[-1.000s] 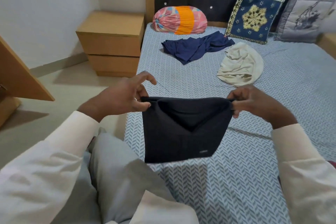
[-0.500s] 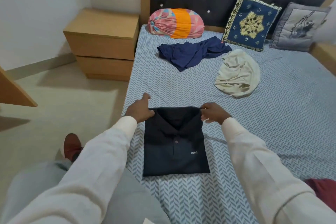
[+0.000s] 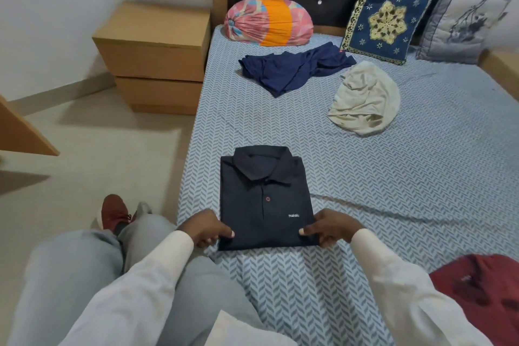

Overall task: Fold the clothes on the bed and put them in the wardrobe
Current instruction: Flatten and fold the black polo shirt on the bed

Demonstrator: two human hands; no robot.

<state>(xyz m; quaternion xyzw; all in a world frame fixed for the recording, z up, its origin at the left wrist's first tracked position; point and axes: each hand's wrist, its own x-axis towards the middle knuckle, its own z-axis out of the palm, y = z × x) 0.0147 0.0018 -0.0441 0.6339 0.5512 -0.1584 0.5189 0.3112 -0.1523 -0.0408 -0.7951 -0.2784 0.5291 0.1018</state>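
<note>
A folded dark navy polo shirt (image 3: pixel 266 199) lies flat on the blue patterned bed (image 3: pixel 407 191), collar facing the headboard. My left hand (image 3: pixel 207 229) pinches its near left corner, thumb on top. At the near right corner my right hand (image 3: pixel 330 229) pinches the hem the same way. A crumpled blue garment (image 3: pixel 292 69) lies further up the bed, and a crumpled cream garment (image 3: pixel 365 100) lies to its right. A maroon garment (image 3: pixel 483 292) sits at the near right edge of the bed.
A wooden nightstand (image 3: pixel 157 56) stands left of the bed by the wall. A pink and orange bolster (image 3: pixel 268 22), a blue embroidered cushion (image 3: pixel 386 18) and a grey cushion (image 3: pixel 463 25) lean on the headboard. A wooden panel edge (image 3: pixel 22 132) juts in from the left.
The polo was held up by its top corners, then laid flat on the bed. Both hands have moved from its collar end down to its near corners.
</note>
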